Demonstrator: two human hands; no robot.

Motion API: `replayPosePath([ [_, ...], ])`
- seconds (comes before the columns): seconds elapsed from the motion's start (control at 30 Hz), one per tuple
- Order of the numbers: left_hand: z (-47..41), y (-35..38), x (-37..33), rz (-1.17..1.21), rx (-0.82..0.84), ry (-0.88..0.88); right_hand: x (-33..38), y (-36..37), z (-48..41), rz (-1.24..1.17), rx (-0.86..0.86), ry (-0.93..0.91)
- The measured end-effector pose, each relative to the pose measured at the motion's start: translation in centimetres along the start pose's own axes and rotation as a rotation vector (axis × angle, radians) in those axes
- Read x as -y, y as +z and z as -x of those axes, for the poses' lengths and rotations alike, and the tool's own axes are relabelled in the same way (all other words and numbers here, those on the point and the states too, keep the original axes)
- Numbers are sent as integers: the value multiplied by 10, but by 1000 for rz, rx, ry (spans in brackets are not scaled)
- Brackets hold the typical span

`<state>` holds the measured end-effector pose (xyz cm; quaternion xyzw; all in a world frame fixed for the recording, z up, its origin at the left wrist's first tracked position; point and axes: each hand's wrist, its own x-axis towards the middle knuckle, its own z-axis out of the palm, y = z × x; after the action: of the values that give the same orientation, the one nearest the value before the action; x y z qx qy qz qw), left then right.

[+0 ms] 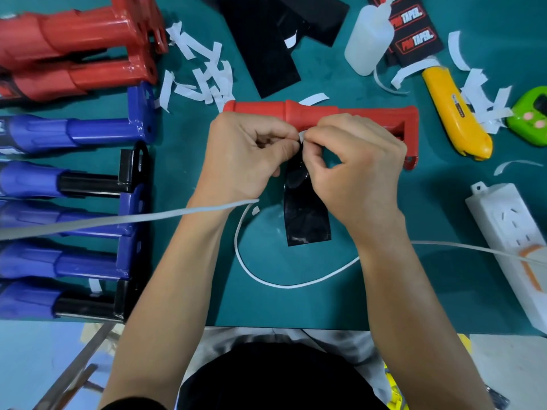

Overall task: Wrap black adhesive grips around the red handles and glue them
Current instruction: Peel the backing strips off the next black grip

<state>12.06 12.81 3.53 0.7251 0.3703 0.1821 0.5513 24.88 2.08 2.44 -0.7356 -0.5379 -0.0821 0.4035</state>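
I get one view only — head-worn, looking steeply down, close over the green mat [444, 208]. Its edges seem bowed, probably wide-angle.

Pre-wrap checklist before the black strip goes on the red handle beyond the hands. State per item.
1. Grip: left hand and right hand both pinch the top end of the black grip strip. Ok.
2. Backing peeled: a white edge shows at the pinch; the rest is hidden. Cannot tell.
3. Reach: the red handle lies on the mat just beyond the hands. Ok.
4. Handle steadied: neither hand grips it. Not ok.
5. Glue: the glue bottle is on the mat beyond the handle. Ok.
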Motion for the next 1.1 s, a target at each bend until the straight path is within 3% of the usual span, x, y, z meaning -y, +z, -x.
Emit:
replayPosePath([
  [0.27,0,1,0,48,-7,-3,-1,-2,0,-20,5,21],
  [0.37,0,2,1,122,-18,19,0,-3,-1,-159,17,156],
  [0.5,2,6,0,232,29,85,-1,-4,-7,-573,95,566],
  [0.7,-1,9,1,185,71,190,-6,-9,-12,-1300,153,879],
  [0.77,-2,10,2,230,62,171,-3,-6,-11,-1232,138,843],
  [0.93,-1,13,-2,305,36,75,3,-2,-5,-540,80,459],
  [1.0,0,12,-3,267,47,62,5,-1,-2,-471,63,368],
  [1.1,-1,7,-2,270,87,99,4,-3,-3,-482,0,419],
])
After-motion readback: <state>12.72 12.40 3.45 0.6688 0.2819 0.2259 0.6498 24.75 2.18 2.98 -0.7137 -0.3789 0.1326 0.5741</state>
